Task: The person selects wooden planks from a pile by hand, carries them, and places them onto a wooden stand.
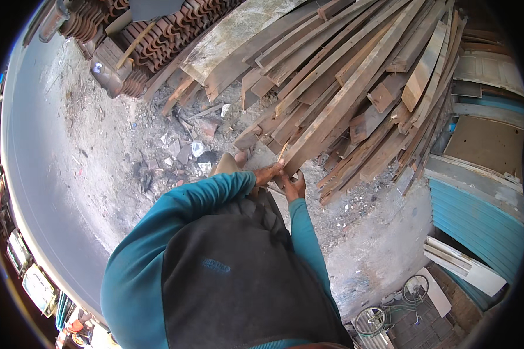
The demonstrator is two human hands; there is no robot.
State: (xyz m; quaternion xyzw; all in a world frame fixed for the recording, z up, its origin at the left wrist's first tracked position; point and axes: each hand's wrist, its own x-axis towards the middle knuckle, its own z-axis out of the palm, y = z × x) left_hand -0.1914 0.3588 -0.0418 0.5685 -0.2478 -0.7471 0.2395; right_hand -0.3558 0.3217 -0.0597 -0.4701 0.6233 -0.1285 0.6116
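Note:
A long wooden beam reaches from the lumber pile down to my body, its near end at my hands. My left hand is closed at the left edge of that end. A thin yellow-orange stick that looks like a pencil stands up from its fingers. My right hand is curled round the underside and right edge of the beam's end, gripping it. Both hands are close together, nearly touching. The fingertips under the wood are partly hidden.
More loose planks fan out ahead. Stacked clay roof tiles lie far left, with rubble on the ground below. A road runs along the left. Right are blue corrugated sheets and a bicycle.

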